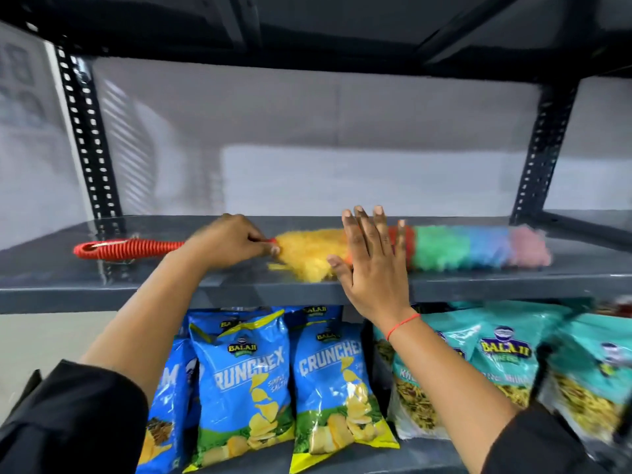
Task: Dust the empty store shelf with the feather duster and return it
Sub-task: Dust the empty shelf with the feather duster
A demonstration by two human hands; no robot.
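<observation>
A feather duster [461,246] lies lengthwise on the dark grey shelf [478,289], its ribbed red handle pointing left and its yellow, orange, green, blue and pink fluff stretching right. My left hand [229,241] is closed around the handle where it meets the yellow fluff. My right hand [371,258] is flat with fingers spread, raised in front of the orange part of the fluff; whether it touches the duster is unclear. Apart from the duster, the shelf holds nothing.
Perforated black uprights [87,142] [543,145] frame the shelf, and another shelf [342,35] sits close overhead. Below, blue chip bags [246,381] and teal snack bags [506,364] stand packed along the lower shelf.
</observation>
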